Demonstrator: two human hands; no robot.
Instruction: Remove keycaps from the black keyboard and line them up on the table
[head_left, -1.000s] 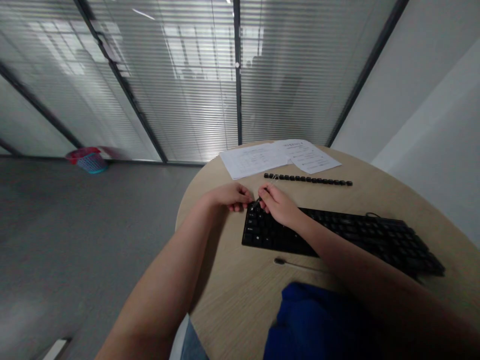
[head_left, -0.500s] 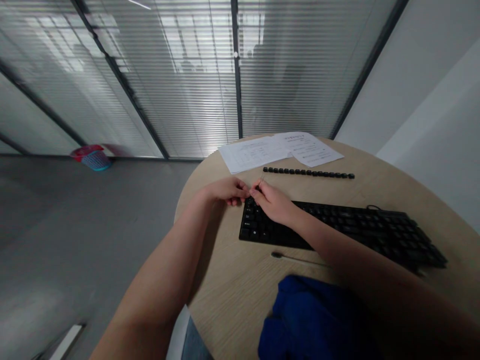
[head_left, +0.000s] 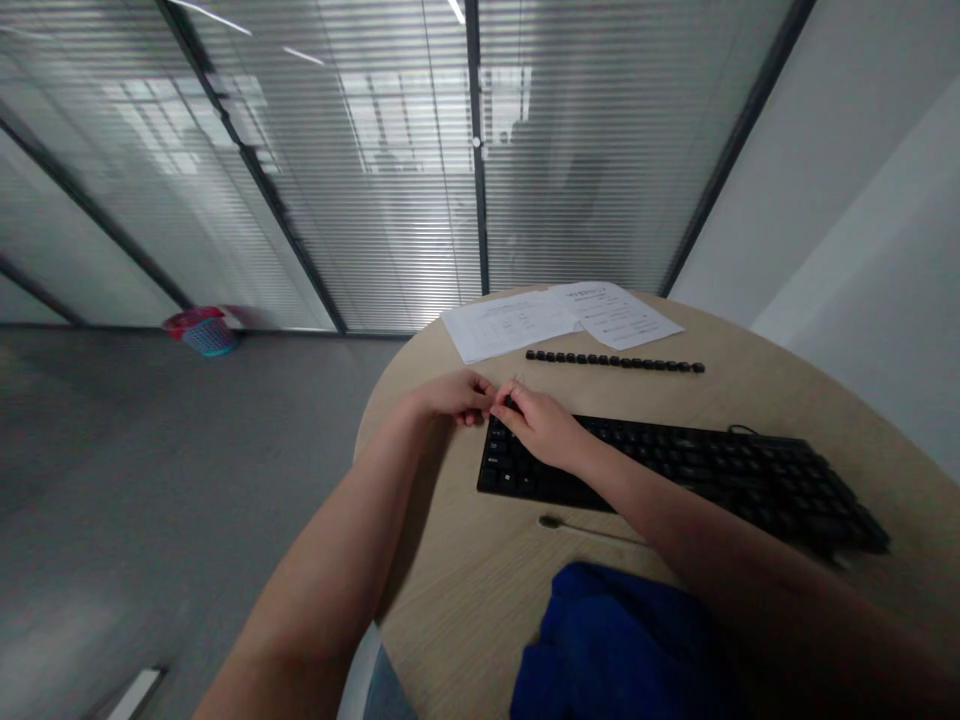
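A black keyboard (head_left: 690, 455) lies on the round table, its upper left corner under my hands. My right hand (head_left: 536, 425) is closed over that corner, pinching a thin wire tool (head_left: 517, 383) that looks like a wire keycap puller; its fine wires stick up past the fingers. Just left of it, my left hand (head_left: 459, 396) is closed at the keyboard's edge, fingertips almost touching the right ones. What the left fingers hold, if anything, is hidden. Beyond the keyboard runs a row of loose black keycaps (head_left: 615, 361).
Printed paper sheets (head_left: 517, 325) lie at the far side of the wooden table (head_left: 450, 560). Nearer me are a toothbrush-like brush (head_left: 585, 529) and a blue cloth (head_left: 615, 640). A red and blue basket (head_left: 206, 335) stands on the floor by the blinds.
The view has tilted up slightly, so everything sits a little lower. My right hand has shifted slightly at the keyboard corner, the wires still showing above its fingers.
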